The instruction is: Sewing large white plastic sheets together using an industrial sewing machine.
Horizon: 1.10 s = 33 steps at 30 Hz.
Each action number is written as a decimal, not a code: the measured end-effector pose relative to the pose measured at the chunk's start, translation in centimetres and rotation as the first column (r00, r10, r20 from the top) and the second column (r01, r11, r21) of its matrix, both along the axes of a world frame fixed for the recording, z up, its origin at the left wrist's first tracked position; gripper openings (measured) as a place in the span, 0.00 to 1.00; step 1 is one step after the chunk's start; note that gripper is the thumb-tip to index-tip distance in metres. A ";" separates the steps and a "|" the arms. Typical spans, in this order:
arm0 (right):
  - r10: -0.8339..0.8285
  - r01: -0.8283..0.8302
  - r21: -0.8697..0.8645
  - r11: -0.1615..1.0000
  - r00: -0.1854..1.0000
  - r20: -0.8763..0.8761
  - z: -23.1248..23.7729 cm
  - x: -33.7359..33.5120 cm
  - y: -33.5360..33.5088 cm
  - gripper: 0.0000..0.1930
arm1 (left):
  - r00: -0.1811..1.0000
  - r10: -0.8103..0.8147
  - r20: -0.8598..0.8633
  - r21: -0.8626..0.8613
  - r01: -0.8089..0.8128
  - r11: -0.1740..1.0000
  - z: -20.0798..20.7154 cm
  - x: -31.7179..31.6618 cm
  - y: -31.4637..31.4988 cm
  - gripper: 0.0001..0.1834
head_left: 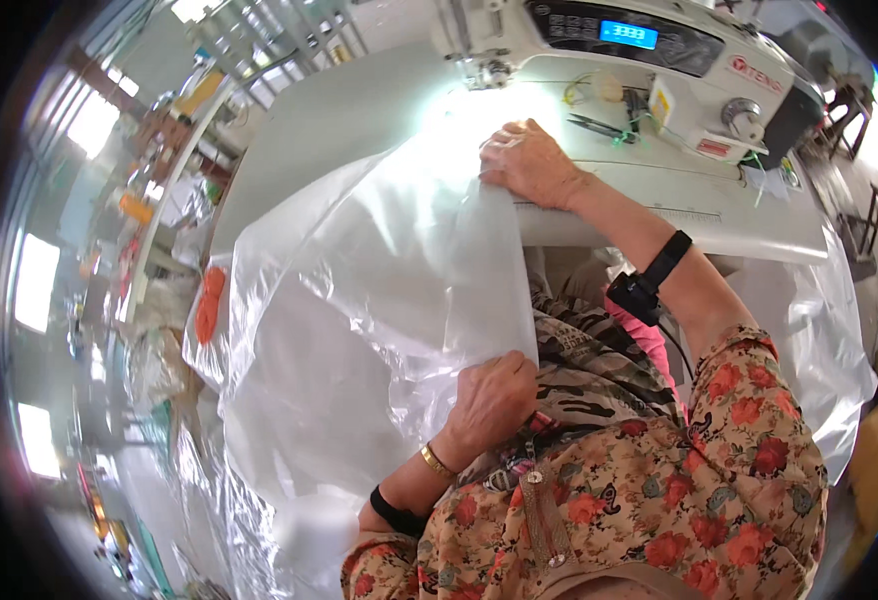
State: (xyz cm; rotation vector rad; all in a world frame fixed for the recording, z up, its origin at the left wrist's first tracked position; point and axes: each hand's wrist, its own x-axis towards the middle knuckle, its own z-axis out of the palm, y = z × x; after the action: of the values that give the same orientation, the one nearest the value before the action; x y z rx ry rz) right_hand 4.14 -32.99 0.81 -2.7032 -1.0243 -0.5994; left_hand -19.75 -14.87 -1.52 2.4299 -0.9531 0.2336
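Note:
A large sheet of clear plastic film (389,270) drapes over the sewing table's left part and hangs down beside my lap. Near my waist, my left hand (494,400) is closed on the film's right edge. Farther up, my right hand (531,165) pinches the same edge just in front of the sewing machine's lit needle area. Between both hands the edge runs fairly straight. The sewing machine (599,60) stands at the far side, its needle head (489,70) just beyond my right hand. Glare washes out the film under the lamp.
Black-handled snips (599,127) and loose thread lie on the sewing table (309,125) right of the needle. An orange bundle of cord (209,305) rests at the left edge. More clear film (809,340) hangs at the right. A cluttered shelf (174,190) stands far left.

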 end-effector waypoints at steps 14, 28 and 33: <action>-0.033 0.038 0.039 0.999 0.992 -0.120 -0.1 -0.1 0.0 0.28 | 0.977 0.210 0.047 -0.052 -0.207 0.977 0.9 2.1 2.4 0.04; 0.008 0.003 0.058 0.998 0.984 -0.176 1.2 -0.8 0.2 0.32 | 0.948 0.278 0.155 0.029 -0.286 0.958 2.7 11.0 0.9 0.03; 0.013 0.009 0.094 0.995 0.973 -0.229 1.3 -0.7 0.3 0.29 | 0.914 0.266 0.306 -0.053 -0.262 0.963 2.9 15.3 -0.5 0.06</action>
State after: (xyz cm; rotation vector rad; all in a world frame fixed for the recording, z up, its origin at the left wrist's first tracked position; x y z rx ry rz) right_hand 3.44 -32.65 2.07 -2.6118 -0.9149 -0.3157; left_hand -4.43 -15.33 1.36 2.5546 -0.7388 0.7358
